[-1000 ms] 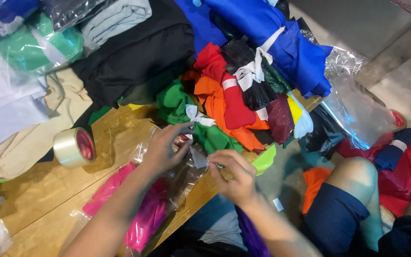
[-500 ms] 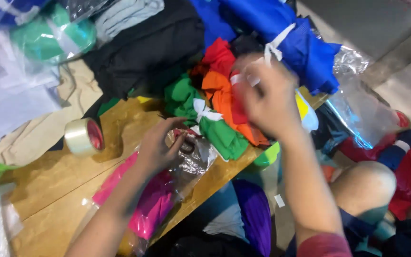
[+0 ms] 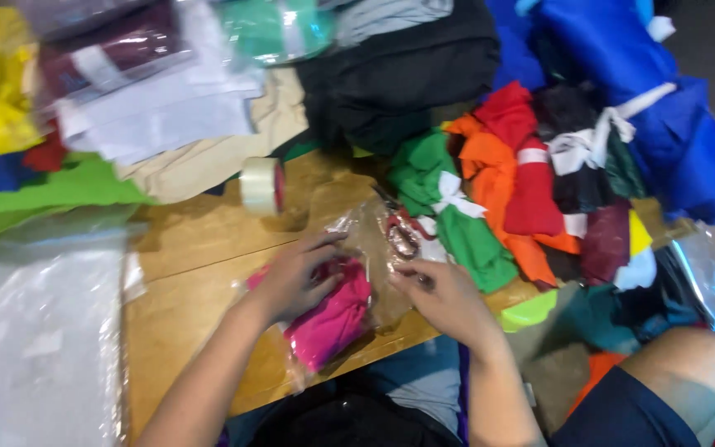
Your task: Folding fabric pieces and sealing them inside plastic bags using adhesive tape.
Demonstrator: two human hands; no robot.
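- The right hand (image 3: pixel 444 302), which half a second ago was raised over the pile of tied cloth bundles, is back down at the near edge of the desk (image 3: pixel 200 273), its fingers curled and pinching the open end of the clear plastic bag (image 3: pixel 370 248) that lies just in front of it.
- The left hand (image 3: pixel 295 277) has barely shifted: it lies flat and loosely spread on the pink folded cloth (image 3: pixel 333 319) inside that bag, pressing it onto the desk. It grips nothing; it only holds the cloth down.
- So both hands are once more on the one packet, the left on its filled part, the right at its mouth. Judging from that, the bagging of the pink cloth is again the work in hand, and the mouth of the bag appears not yet closed.
- Whether the right hand brought anything back from the pile I cannot tell; nothing shows between its fingers but plastic.
- A pair of scissors with red handles (image 3: pixel 403 236) lies just beyond the right hand, touching or under the bag's loose end.
- The roll of clear tape (image 3: pixel 261 186) stands on the desk beyond the left hand, apart from it.
- The green bundle with a white tie (image 3: pixel 448 211) is the nearest of the pile, just past the right hand's fingertips; orange, red and blue cloth lie farther off.
- The camera has swung left since a second ago, so a stack of flat clear bags (image 3: pixel 39 331) now shows well to the outer side of the left hand.
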